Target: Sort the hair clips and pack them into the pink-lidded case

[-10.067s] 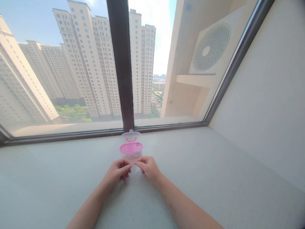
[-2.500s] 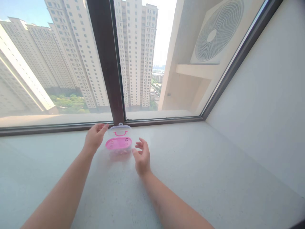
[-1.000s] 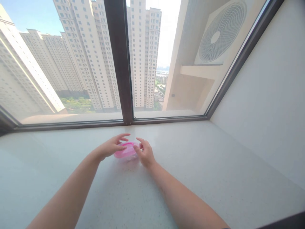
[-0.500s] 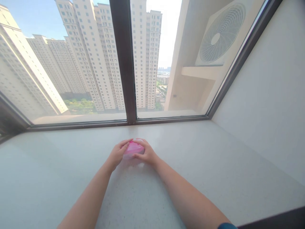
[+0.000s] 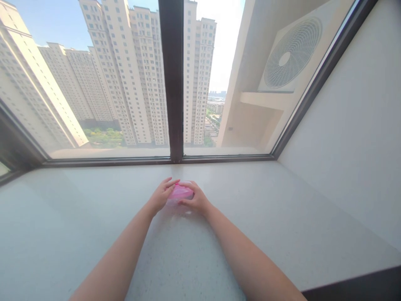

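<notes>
A small container with a pink lid (image 5: 181, 192) and a clear lower part rests on the pale speckled sill (image 5: 181, 259), close to the window. My left hand (image 5: 162, 195) is at its left side, fingers over the lid's left edge. From the right, my right hand (image 5: 197, 200) grips it, with the thumb low at the front and the fingers over the top. Parts of the container's sides and back are hidden by the fingers.
Just behind the container runs a dark window frame (image 5: 177, 83) with glass on both sides. A white wall (image 5: 351, 125) stands to the right. Outside are tall buildings and an air-conditioner unit (image 5: 290, 56). A dark edge (image 5: 357, 284) lies at the lower right.
The view has shifted slightly, and the hands and container appear a little farther right. My left fingers are lifted and spread more over the lid. My right hand keeps its grip.
</notes>
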The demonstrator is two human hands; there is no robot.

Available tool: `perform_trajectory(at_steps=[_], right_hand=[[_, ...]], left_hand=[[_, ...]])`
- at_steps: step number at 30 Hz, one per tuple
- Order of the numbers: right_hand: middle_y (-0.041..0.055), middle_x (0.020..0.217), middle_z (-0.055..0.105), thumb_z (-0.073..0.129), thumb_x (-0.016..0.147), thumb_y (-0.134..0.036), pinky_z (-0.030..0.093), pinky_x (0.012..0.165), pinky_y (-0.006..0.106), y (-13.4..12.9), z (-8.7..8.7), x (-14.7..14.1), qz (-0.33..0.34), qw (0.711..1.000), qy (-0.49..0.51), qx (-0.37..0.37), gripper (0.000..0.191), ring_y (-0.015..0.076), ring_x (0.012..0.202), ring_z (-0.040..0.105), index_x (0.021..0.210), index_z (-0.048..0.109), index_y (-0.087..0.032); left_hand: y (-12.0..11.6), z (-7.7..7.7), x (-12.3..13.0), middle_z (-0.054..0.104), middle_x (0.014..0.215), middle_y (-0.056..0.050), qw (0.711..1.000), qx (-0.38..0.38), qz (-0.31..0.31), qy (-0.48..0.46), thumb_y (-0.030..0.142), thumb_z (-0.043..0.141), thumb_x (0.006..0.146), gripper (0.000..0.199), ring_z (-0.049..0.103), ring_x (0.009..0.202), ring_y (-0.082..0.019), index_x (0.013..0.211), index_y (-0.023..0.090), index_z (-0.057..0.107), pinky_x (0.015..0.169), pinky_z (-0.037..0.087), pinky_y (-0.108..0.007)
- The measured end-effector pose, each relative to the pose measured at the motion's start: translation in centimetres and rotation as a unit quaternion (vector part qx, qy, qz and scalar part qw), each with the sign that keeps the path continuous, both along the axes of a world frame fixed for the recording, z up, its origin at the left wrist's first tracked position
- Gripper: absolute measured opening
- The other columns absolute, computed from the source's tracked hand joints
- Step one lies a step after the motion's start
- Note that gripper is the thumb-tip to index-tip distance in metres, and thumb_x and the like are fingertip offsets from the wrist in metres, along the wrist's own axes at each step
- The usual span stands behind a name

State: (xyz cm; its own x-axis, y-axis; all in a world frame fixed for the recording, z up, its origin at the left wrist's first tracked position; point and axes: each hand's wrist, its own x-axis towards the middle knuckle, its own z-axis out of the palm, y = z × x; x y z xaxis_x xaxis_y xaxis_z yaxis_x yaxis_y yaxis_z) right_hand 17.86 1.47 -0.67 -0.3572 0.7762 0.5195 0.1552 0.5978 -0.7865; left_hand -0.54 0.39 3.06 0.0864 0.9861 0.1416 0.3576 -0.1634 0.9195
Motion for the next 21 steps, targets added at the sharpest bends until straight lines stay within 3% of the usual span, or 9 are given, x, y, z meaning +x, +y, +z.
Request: perform_trajectory(at_steps=[5,9,15,21], right_hand=[[0.0056,0.106,0.057,0.077,0.063,-0.039,0.041,0.090,0.034,-0.2,0.2,-0.1,-0.003,1.000,0.003,0.002,0.056,0.0210,0.100,0.053,0.115,0.061,-0.024],[0.0043,0.102,0.057,0.078,0.061,-0.037,0.042,0.089,0.035,0.0,0.0,-0.3,-0.009,1.000,0.001,0.001,0.054,0.0214,0.098,0.054,0.111,0.063,-0.024],[0.0040,0.099,0.058,0.080,0.060,-0.033,0.042,0.088,0.035,0.1,-0.4,-0.7,-0.019,1.000,0.013,0.000,0.051,0.0213,0.096,0.054,0.107,0.064,-0.022],[0.0046,0.100,0.058,0.079,0.062,-0.030,0.043,0.089,0.037,-0.3,-0.3,-0.8,-0.031,1.000,0.001,-0.005,0.047,0.0221,0.098,0.054,0.105,0.063,-0.021]], left_hand=[[-0.2,-0.5,0.5,0.064,0.117,-0.011,0.998,-0.003,0.000,-0.065,0.041,0.053,0.078,0.043,0.054,0.114,-0.027,0.110,0.016,0.067,0.100,0.037,-0.040],[-0.1,-1.7,1.2,0.070,0.105,-0.010,0.991,0.001,0.043,-0.124,0.041,0.056,0.075,0.042,0.061,0.098,-0.026,0.103,0.015,0.070,0.084,0.047,-0.035],[-0.1,-3.3,2.0,0.071,0.085,-0.006,0.973,0.038,0.110,-0.201,0.045,0.059,0.071,0.042,0.064,0.073,-0.020,0.099,0.014,0.067,0.065,0.049,-0.028],[0.0,-4.0,2.6,0.069,0.082,-0.005,0.963,0.068,0.164,-0.202,0.037,0.058,0.071,0.031,0.062,0.074,-0.019,0.090,0.015,0.069,0.065,0.048,-0.027]])
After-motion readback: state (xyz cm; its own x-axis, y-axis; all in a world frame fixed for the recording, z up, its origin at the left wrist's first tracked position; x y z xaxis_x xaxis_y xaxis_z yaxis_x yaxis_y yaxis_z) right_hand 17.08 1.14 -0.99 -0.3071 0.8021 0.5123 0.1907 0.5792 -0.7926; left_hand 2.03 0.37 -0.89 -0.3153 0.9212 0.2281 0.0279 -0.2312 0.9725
